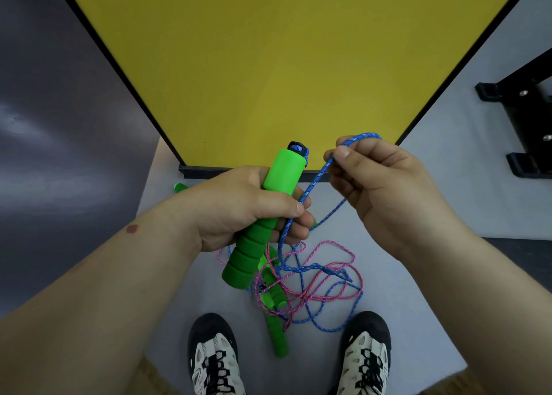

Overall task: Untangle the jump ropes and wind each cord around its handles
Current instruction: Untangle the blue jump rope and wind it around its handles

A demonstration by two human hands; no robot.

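left hand [248, 206] fist-curled round green handle [268, 191], thumb across front; right hand [385, 191] raised beside it, thumb and forefinger pinching blue cord [316, 179]; both forearms bare, angled inward

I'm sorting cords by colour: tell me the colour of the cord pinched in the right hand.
Blue with light flecks, best seen in the head view: cord, right hand.

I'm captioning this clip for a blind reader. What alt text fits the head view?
A person's left hand grips a green jump-rope handle while the right hand pinches its blue cord. Below, blue and pink cord lie tangled with more green handles on a grey floor, between two shoes.
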